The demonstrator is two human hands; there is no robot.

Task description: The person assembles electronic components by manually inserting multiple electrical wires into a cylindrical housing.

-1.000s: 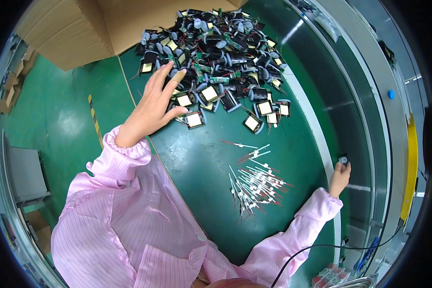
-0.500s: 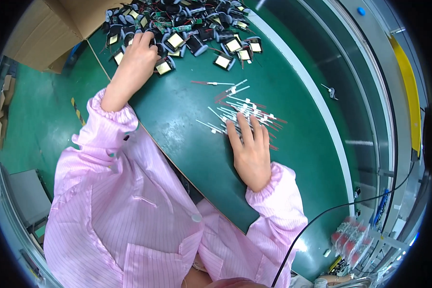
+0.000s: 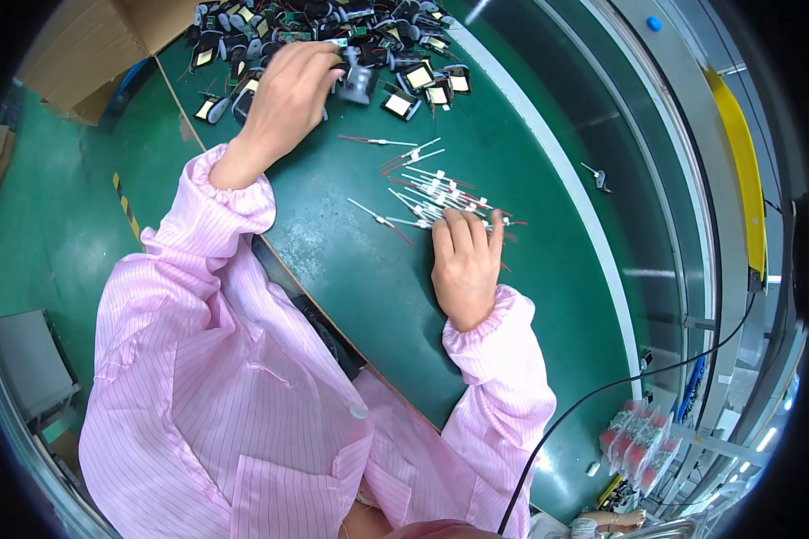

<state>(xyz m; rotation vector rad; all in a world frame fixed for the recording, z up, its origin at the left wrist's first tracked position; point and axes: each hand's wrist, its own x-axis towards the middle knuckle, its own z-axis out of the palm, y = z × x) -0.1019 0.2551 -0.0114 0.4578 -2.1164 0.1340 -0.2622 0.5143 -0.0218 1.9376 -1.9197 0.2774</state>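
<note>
At the near edge of the heap of black parts, my left hand [image 3: 289, 97] is closed, with thumb and fingertips on a small black part with grey ends [image 3: 359, 81], blurred by motion. Others in the heap [image 3: 404, 79] have cream pads, thin wires and green boards. My right hand [image 3: 466, 265] lies over the near side of a pile of wire leads [image 3: 440, 187], white and red with small white connectors. Its fingers are bent and drawn in on a wire lead, a blurred reddish end showing beside them; the fingertips are partly hidden.
An open cardboard box [image 3: 72, 54] stands at the far left beside the green table [image 3: 333, 260]. A grey part [image 3: 597, 178] lies by the rail on the right. Bagged red and clear items [image 3: 638, 445] are at the lower right, where a black cable [image 3: 593, 395] crosses.
My left hand has moved right along the heap and now has a black part at its fingertips. My right hand's fingers have drawn in over the leads, and one lead at the pile's left has shifted.
</note>
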